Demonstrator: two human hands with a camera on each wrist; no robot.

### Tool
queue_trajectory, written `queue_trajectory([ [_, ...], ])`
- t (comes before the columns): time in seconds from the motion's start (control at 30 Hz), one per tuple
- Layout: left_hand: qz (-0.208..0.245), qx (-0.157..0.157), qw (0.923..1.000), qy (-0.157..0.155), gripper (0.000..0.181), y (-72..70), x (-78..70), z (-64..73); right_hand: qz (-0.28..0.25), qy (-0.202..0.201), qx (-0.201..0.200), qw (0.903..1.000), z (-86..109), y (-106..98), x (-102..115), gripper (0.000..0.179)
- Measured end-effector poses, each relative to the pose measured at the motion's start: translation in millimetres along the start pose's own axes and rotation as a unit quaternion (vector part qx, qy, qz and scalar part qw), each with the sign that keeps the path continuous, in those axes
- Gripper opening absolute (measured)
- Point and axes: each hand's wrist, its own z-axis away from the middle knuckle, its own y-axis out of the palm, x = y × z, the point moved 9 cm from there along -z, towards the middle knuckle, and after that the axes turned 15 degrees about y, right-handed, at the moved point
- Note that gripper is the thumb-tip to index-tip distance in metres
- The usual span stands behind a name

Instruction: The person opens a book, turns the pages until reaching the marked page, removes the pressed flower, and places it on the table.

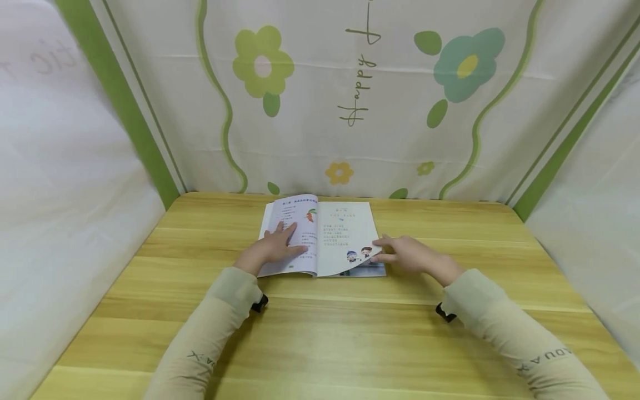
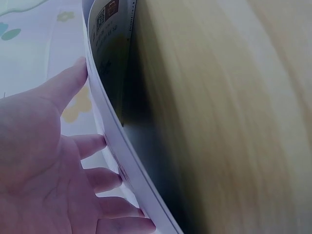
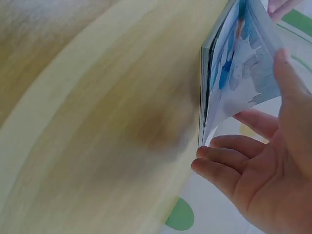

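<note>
An open book (image 1: 265, 270) lies near the far edge of the table, with printed text on both pages. My left hand (image 1: 272, 245) presses on the left page (image 1: 300, 208) with its fingers spread; in the left wrist view, the fingertips touch the bowed paper. At the lower right corner, my right hand (image 1: 410, 253) pinches the right page (image 1: 340, 222) between thumb and fingers. That corner is lifted and curved, showing part of a bluish picture page (image 3: 248, 53) underneath. Two small cartoon figures are printed near the raised corner.
The wooden table (image 1: 330, 333) stretches in front of the book. Behind it hangs a white cloth (image 1: 310, 133) printed with flowers, and pale cloth walls (image 1: 65, 183) stand at both sides. Black bands (image 1: 260, 303) show at both wrists.
</note>
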Motion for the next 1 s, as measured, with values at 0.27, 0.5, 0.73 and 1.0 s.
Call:
queue_trajectory([
  [0.27, 0.000, 0.001, 1.0000, 0.001, 0.088, 0.7, -0.9, -0.5, -0.041, 0.014, -0.023, 0.9988, -4.0, -6.6, -1.9, 0.070],
  [0.5, -0.001, 0.001, 1.0000, -0.001, 0.088, 0.1, -1.1, 0.4, -0.104, -0.002, -0.046, 0.9935, -8.5, -11.2, 10.7, 0.076],
  [0.73, -0.002, -0.001, 1.0000, -0.001, 0.088, -0.8, -0.5, -0.6, -0.136, -0.037, -0.030, 0.9895, -13.2, -5.6, 31.9, 0.090],
  [1.0, 0.006, -0.006, 1.0000, 0.003, 0.089, -0.5, -1.2, -0.9, -0.092, -0.103, 0.012, 0.9903, -16.4, 15.7, 63.3, 0.096],
])
